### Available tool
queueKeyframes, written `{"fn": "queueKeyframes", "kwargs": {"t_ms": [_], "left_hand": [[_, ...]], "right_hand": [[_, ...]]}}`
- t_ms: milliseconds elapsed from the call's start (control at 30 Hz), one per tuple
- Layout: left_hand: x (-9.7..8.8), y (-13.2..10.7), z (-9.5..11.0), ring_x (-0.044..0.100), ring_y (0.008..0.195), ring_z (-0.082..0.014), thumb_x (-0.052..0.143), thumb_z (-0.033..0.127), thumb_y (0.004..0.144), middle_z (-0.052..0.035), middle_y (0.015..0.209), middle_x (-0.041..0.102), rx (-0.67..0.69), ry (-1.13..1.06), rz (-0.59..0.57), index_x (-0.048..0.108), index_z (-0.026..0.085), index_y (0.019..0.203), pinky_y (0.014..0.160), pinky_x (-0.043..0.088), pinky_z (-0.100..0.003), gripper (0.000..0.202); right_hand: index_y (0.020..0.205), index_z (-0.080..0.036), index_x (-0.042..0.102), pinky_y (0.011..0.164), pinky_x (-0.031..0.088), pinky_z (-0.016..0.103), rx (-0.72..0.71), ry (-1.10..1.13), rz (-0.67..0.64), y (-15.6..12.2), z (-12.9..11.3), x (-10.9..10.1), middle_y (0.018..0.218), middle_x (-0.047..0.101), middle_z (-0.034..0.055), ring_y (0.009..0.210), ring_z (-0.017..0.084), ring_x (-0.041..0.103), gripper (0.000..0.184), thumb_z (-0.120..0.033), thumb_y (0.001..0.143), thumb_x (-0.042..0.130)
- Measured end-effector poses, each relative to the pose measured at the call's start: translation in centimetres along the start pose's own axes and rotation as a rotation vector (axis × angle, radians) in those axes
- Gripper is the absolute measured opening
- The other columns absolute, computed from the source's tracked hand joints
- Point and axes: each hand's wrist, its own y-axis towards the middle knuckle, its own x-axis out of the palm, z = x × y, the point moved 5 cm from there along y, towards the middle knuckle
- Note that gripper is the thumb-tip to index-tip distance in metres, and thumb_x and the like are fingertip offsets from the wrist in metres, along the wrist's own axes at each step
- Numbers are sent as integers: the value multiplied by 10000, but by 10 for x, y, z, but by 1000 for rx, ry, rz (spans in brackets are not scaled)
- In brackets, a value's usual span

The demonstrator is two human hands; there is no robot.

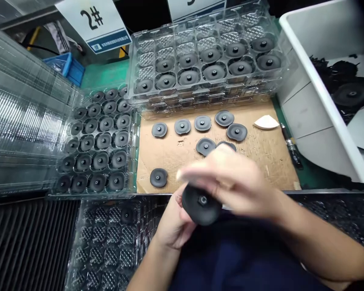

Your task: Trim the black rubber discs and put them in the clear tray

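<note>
Bright, even light falls from above; glare streaks the clear trays (24,109) on the left; shadows on the cardboard (182,161) stay soft; the right hand (227,178) is motion-blurred; wide-angle distortion bows the edges.

- Eight dark discs (182,126) are counted on one cardboard sheet (262,155).
- One disc (202,204) is held between the left hand (174,222) and the right hand (230,178).
- Twenty-three discs (100,160) are counted in the near-left tray (133,153).
- Eleven discs (214,72) are counted in the far tray (200,24).
- One white bin (321,117) and one blue crate (65,68) are seen.
</note>
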Motion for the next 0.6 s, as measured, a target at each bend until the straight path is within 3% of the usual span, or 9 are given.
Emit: {"fn": "queueKeyframes", "kwargs": {"t_ms": [100,167,267,333,433,500,600], "left_hand": [[-3,-4,3,676,924,-204,835,359,522,-5,1039,708,-33,-191,-131,669,275,1043,794,528,-244,553],[-11,-6,4,662,975,-214,800,380,574,-6,1082,697,-24,-279,-159,657,279,1068,847,513,-261,525],[-25,-6,5,664,965,-210,782,393,580,-5,1098,688,-10,-305,-110,657,279,1066,841,522,-270,514],[-29,-5,6,666,952,-209,785,389,575,-2,1095,683,-5,-304,-86,659,276,1056,829,527,-271,510],[-30,-3,8,656,966,-214,809,346,565,6,1078,678,11,-279,-54,650,278,1061,844,520,-279,525],[-32,-2,9,641,991,-203,817,312,571,8,1045,680,23,-239,-6,642,273,1068,859,504,-263,529],[-38,-1,11,601,1047,-189,820,302,572,-6,1042,673,43,-178,41,637,255,1073,931,451,-261,535]], "right_hand": [[1060,-189,610,765,451,274,388,-28,145,-24,52,13,1064,663,46,938,162,605,215,-212,898,470],[1070,-188,605,804,470,303,499,-19,45,-50,74,39,1067,663,60,971,187,611,239,-239,903,441],[1009,-176,635,764,500,328,523,8,-116,-80,83,71,953,691,70,875,203,644,240,-249,893,437],[1002,-174,635,754,505,325,537,18,-130,-79,77,71,943,693,68,866,199,646,234,-249,896,440],[1087,-189,591,793,481,317,484,-3,-2,-42,46,45,1049,655,66,958,189,609,237,-234,908,442],[1104,-177,577,777,464,319,307,-42,97,-12,12,29,1013,651,72,915,186,595,244,-193,897,448],[1069,-101,580,722,450,329,83,-39,7,11,-27,35,882,662,91,784,185,574,253,-133,883,411]]}}
